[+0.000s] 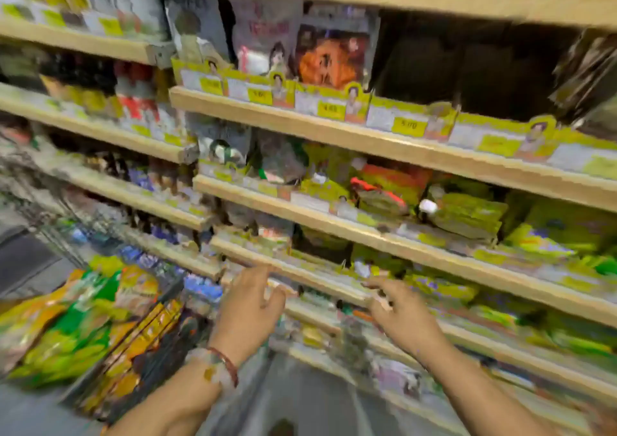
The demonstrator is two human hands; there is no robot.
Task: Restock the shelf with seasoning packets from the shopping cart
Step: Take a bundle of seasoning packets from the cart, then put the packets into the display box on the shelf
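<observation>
Dark open gap (467,71) on upper shelf (334,125) right; lower shelves packed; shopping cart (100,318) crowds left

Whole view smeared by motion blur. Price tags (330,110) along the shelf (334,135) front edge: print unreadable. Packets in the shopping cart (66,328), lower left: labels illegible, cart wire barely traceable, its near side cut by the frame edge. Left hand (248,305) and right hand (397,312) fingertips blur into the lower shelf edge; contact cannot be told. Both forearms cut off at bottom.
</observation>
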